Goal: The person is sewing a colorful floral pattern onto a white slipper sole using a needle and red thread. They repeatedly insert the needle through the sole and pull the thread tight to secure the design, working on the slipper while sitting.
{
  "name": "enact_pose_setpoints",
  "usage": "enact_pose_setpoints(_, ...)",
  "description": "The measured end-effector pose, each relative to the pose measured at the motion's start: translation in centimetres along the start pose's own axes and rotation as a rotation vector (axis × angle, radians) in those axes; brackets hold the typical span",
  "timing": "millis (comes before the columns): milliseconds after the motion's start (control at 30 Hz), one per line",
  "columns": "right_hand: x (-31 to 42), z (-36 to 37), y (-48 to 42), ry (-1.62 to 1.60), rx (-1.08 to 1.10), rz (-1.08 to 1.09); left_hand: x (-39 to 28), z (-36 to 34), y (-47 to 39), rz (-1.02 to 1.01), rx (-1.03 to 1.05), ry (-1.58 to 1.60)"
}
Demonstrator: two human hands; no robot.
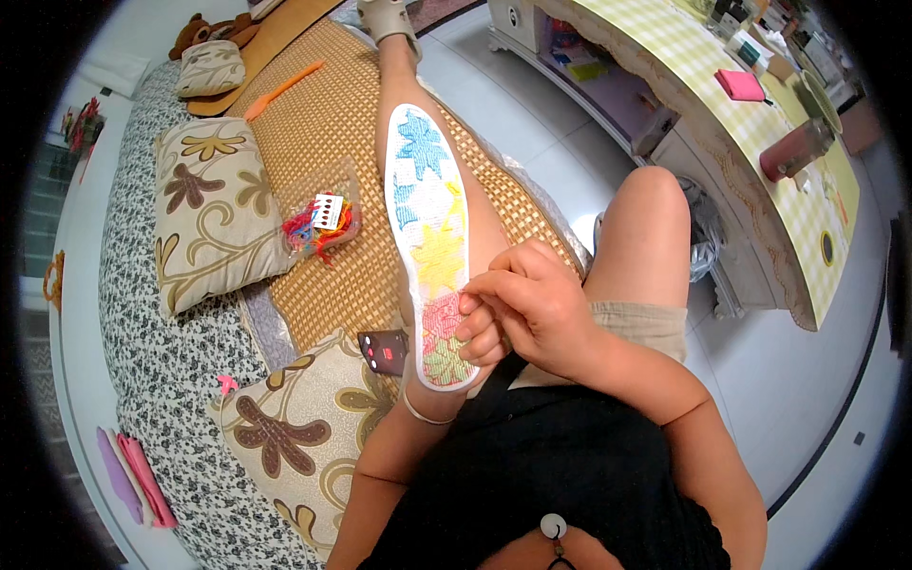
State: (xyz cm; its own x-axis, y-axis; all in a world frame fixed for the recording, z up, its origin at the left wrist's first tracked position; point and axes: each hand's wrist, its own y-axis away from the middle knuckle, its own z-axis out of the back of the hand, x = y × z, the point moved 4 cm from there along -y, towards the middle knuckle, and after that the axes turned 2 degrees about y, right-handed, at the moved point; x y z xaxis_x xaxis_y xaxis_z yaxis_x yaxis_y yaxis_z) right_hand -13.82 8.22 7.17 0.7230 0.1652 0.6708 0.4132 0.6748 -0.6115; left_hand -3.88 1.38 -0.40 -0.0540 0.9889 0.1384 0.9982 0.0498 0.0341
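Note:
A white-edged embroidered insole [431, 249] lies lengthwise over my outstretched leg. Blue, yellow, pink and green stitched leaf shapes cover it. My left hand [443, 401], below a bangle, holds the insole from underneath at the heel end; most of its fingers are hidden. At the insole's right edge, beside the border of yellow and pink stitching, my right hand [531, 303] has thumb and forefinger pinched together. Its other fingers curl over the pink and green part. Any needle or thread in the pinch is too small to make out.
On the woven mat [335, 121] lie a clear bag of coloured thread [324, 221], an orange stick-like tool [281, 90] and a dark phone [382, 352]. Patterned cushions [221, 214] are at left. A cloth-covered table [769, 142] bears a bottle [794, 149] and a pink pouch [741, 85].

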Motion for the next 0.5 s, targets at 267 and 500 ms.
enact_pose_setpoints(267,-0.1,0.0,0.1,-0.013,-0.010,-0.015,-0.1,0.1,0.2,-0.016,-0.039,-0.085)
enact_pose_setpoints(500,-5.0,-1.3,2.8,-0.934,0.177,-0.772,-0.9,-2.8,0.6,-0.404,-0.444,-0.853)
